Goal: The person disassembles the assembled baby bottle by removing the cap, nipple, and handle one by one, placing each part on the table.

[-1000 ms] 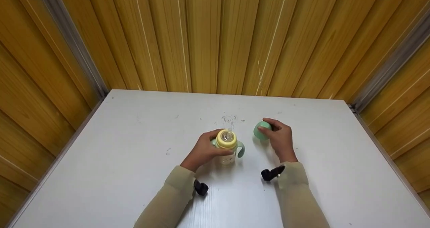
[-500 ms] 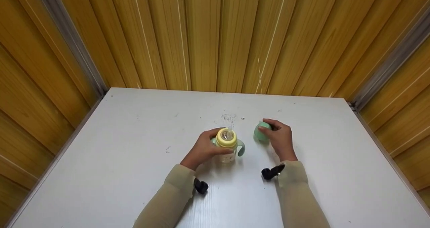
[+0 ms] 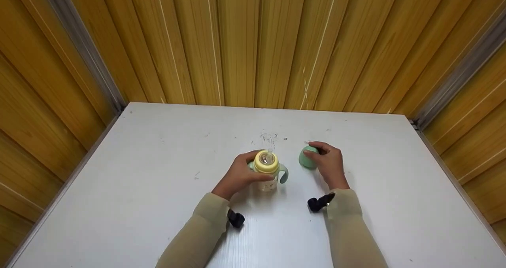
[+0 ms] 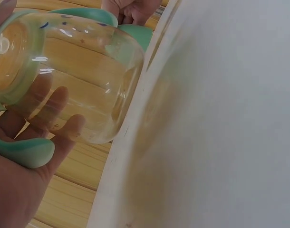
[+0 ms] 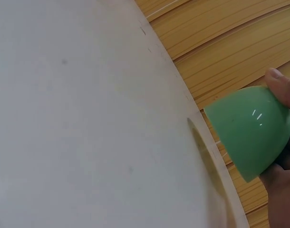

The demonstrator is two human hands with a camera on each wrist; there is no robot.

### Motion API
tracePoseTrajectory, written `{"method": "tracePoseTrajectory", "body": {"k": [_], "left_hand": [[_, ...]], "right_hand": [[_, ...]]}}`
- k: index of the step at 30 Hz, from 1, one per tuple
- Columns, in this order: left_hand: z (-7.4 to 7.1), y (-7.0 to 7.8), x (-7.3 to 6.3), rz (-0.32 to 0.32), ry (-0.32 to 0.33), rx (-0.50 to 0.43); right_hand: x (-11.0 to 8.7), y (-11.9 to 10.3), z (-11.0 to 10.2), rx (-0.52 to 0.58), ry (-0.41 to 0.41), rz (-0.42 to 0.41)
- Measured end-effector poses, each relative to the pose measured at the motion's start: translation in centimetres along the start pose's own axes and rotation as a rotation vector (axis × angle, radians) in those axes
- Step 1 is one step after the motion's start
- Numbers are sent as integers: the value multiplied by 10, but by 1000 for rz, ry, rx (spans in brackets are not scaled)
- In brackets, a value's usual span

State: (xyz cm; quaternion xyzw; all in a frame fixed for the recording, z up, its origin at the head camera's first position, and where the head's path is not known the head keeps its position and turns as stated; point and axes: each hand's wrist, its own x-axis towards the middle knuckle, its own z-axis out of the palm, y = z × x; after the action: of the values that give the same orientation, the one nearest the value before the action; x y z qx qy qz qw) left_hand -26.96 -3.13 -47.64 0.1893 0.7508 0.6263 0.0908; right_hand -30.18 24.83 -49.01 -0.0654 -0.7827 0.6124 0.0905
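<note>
In the head view my left hand (image 3: 245,172) grips a clear baby bottle (image 3: 267,185) around its yellow collar, with a clear spout or nipple on top. Pale green handles (image 3: 284,174) stand out from its sides. The left wrist view shows the see-through bottle body (image 4: 88,71) slightly above the white surface, several fingers behind it. To the right, my right hand (image 3: 329,163) holds a green dome-shaped cap (image 3: 307,159) between thumb and fingers. From the right wrist the cap (image 5: 252,130) appears with its rim turned toward the table and a narrow gap beneath it.
Both hands are over a white table (image 3: 166,149) with dark scuff marks near its middle. Yellow wood-patterned panels (image 3: 237,42) rise behind it and at both sides. A small black device (image 3: 236,219) sits at the left cuff, another black device (image 3: 316,204) at the right.
The green cap has tipped and moved slightly down in my right hand, its rim now facing the table. The bottle and my left hand stay almost where they were.
</note>
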Motion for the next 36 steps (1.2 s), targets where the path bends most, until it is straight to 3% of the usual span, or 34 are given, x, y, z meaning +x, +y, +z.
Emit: {"method": "tracePoseTrajectory", "body": {"k": [9, 36], "left_hand": [[0, 0, 1, -24, 11, 3], [1, -1, 0, -1, 7, -3]], "right_hand": [[2, 1, 0, -11, 8, 1], [1, 8, -1, -34, 22, -1]]}}
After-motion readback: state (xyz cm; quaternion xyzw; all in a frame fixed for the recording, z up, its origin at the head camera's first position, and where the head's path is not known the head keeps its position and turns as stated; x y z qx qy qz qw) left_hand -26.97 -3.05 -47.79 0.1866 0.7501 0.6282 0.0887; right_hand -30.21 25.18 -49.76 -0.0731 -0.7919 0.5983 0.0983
